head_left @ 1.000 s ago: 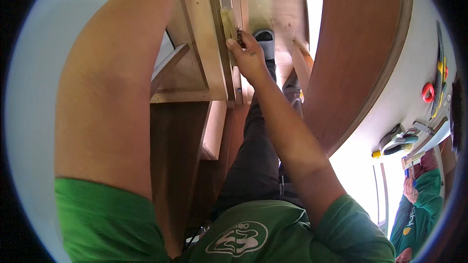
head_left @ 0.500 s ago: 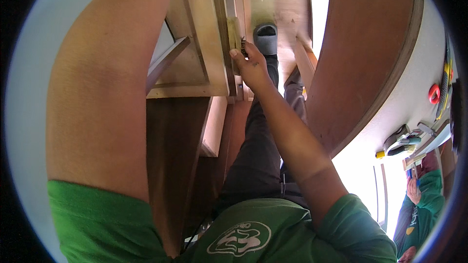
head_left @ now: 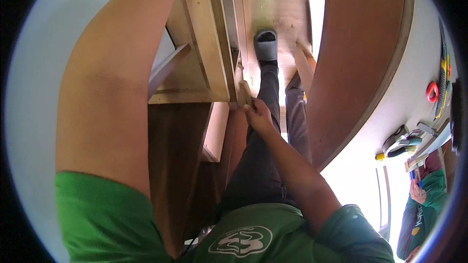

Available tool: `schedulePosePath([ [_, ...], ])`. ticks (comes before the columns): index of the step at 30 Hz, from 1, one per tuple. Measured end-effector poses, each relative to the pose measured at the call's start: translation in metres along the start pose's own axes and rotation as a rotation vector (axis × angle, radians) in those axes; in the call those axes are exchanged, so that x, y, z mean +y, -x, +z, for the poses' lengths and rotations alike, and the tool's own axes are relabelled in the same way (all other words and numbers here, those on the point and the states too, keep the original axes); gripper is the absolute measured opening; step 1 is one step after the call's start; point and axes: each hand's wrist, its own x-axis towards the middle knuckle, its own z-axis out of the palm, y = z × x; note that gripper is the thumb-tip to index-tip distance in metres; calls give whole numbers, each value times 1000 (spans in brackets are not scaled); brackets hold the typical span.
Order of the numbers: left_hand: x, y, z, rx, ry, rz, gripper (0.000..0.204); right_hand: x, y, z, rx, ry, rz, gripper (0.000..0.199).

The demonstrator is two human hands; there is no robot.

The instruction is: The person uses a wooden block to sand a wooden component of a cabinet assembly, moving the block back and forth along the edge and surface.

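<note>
My right hand (head_left: 257, 115) reaches down in front of me and closes on the front edge of a light wooden cabinet frame (head_left: 214, 53), at the corner where an upright post meets a horizontal rail. A short wooden piece (head_left: 244, 92) sticks up just above my fingers. My left arm (head_left: 112, 92) rises along the left side and leaves the picture at the top, so my left hand is hidden. Below the rail the cabinet side is dark brown wood (head_left: 175, 165).
A large brown curved panel (head_left: 356, 63) stands close on the right. My foot in a grey slipper (head_left: 266, 44) rests on the wooden floor. Tools lie at the far right: a red ring (head_left: 432, 91) and a drill (head_left: 400, 142). Another person in green (head_left: 419, 209) is at lower right.
My right hand has slid down the cabinet's front edge toward me, from high on the post to the corner at the rail. My left arm stays raised.
</note>
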Motion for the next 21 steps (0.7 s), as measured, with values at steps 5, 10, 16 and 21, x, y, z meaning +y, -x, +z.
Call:
schedulePosePath([
  [5,6,-3,-3,30,0,65,56,-22,35,-11,41,-55,11,36],
  [10,18,9,-16,128,-86,96,54,-77,70,-33,159,-169,-133,35],
  [16,51,93,-42,-363,-607,847,55,-106,139,-91,-165,-111,68,34],
  [21,9,215,-99,-829,-510,1316,40,-123,182,-134,-259,-1,-92,35],
])
